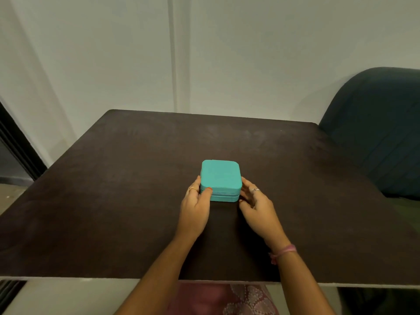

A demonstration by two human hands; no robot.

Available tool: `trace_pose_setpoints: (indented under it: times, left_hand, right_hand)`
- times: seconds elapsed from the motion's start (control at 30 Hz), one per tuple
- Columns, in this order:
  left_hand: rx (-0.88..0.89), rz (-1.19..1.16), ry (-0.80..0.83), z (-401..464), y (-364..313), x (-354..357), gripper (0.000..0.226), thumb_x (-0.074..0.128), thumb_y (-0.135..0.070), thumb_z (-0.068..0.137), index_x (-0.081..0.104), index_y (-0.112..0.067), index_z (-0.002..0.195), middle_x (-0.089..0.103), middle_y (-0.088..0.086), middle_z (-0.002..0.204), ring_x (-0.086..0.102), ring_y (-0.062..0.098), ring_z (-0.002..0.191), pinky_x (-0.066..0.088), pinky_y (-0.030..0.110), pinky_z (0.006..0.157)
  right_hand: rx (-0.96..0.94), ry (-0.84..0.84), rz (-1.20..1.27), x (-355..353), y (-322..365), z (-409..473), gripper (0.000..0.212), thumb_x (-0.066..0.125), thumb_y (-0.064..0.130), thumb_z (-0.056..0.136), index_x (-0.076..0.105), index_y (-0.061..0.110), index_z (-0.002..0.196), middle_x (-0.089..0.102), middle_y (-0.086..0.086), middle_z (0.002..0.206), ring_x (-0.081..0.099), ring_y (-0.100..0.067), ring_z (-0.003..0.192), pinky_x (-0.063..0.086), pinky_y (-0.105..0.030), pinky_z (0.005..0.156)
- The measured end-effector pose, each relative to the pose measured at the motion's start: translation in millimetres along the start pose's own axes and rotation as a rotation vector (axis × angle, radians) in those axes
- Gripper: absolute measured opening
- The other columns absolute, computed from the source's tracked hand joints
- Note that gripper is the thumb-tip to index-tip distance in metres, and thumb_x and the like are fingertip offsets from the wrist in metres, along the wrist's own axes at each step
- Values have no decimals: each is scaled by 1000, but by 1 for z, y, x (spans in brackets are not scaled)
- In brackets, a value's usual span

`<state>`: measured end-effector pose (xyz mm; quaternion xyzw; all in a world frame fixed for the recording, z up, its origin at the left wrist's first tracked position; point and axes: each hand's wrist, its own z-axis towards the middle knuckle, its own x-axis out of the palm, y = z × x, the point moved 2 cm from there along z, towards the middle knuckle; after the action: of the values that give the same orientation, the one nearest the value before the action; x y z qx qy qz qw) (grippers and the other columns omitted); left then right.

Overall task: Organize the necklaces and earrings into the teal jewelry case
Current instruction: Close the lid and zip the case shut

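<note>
A small square teal jewelry case [220,176] sits closed in the middle of the dark brown table [113,189]. My left hand [196,205] holds its left front corner, thumb pressed on the front side near the zipper seam and fingers along the left side. My right hand [255,201] lies at the case's right side, its fingers loosely curved and touching or nearly touching the right edge. No necklaces or earrings are in view.
A dark teal upholstered chair [377,133] stands off the table's far right corner. A white wall lies behind the table, and a dark door frame [16,144] is at the left. The table's near edge runs just in front of my forearms.
</note>
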<state>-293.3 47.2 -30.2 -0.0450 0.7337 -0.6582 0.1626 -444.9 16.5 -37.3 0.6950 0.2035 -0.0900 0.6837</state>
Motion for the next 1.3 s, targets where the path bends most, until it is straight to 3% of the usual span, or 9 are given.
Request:
trace_pose_setpoints:
  times: [0.13,0.27,0.57,0.63,0.73,0.9,1.1,1.3]
  left_hand:
    - [-31,-52,-35,7,3,-27,54,44,-17,97,30,-29,148,38,-9,148,41,4,124,34,22,96]
    - [-29,-53,-126,18,9,-74,56,46,-18,92,36,-30,145,42,-10,144,43,6,125,38,31,103]
    - [-51,-79,-376,52,21,-203,54,49,-15,80,52,-25,133,56,-5,127,55,11,112,48,33,95]
    - [-63,-59,-427,62,24,-227,54,49,-19,72,58,-26,125,58,-3,125,57,11,109,49,37,95]
    - [-60,-103,-455,75,25,-251,36,45,-4,79,62,-24,104,66,-5,104,59,11,97,48,33,87]
    - [-87,-184,-476,96,41,-276,51,43,-3,79,57,-12,127,64,4,120,59,17,109,49,28,82]
    - [-41,-143,-502,113,42,-284,45,36,-1,86,60,-10,123,66,5,113,58,10,91,43,19,65]
    - [-42,-97,-488,128,49,-286,45,36,-5,90,49,-10,133,62,4,121,57,15,107,46,21,72]
  right_hand:
    - [-22,56,-27,25,16,3,68,46,-4,91,28,31,147,46,13,141,42,8,120,33,1,88]
    - [-79,124,-37,67,37,15,71,45,-6,89,28,28,149,43,4,146,45,-5,130,37,-22,108]
    - [-169,316,-5,193,100,48,71,42,-9,87,25,17,150,39,-1,150,43,-14,134,34,-24,110]
    - [-178,339,-12,216,112,55,72,42,-10,86,25,16,150,38,-3,151,42,-16,134,34,-30,112]
    - [-171,365,-56,246,125,63,73,44,-10,86,22,16,151,37,-5,151,41,-20,135,34,-34,112]
    - [-133,400,-174,275,141,72,76,44,-9,86,16,16,152,35,-9,151,36,-24,137,31,-38,114]
    - [-112,452,-302,286,153,85,78,43,-5,88,8,20,153,29,-9,154,32,-29,139,26,-43,116]
    - [-62,477,-296,292,154,93,78,41,1,88,4,27,152,32,-10,153,35,-32,136,27,-48,114]
